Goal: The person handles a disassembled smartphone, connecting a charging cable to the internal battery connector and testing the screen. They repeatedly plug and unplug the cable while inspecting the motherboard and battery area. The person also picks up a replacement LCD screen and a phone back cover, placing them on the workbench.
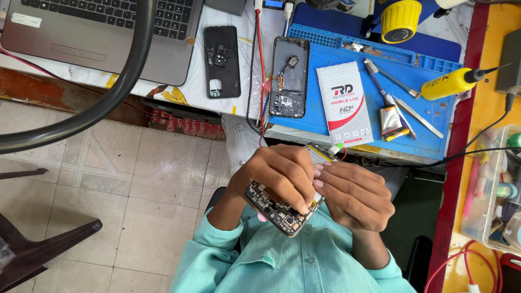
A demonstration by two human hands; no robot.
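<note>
My left hand (279, 174) and my right hand (355, 195) both grip an opened phone body (278, 212), held over my lap with its circuit board and camera parts showing. My fingers cover most of its middle. A yellowish part of the phone and a small green-tipped piece (337, 146) stick out above my hands. On the desk ahead lie a second opened phone frame (288, 77) on a blue work mat (429, 125) and a black back cover (221, 61) on the white surface.
On the mat lie a white and red flat box (344, 103), a brush (375, 76), tweezers (417, 115) and a yellow bottle (453, 82). A laptop (103, 32) sits at top left, a clear parts box (495, 190) at right. Tiled floor and a dark chair (38, 244) lie left.
</note>
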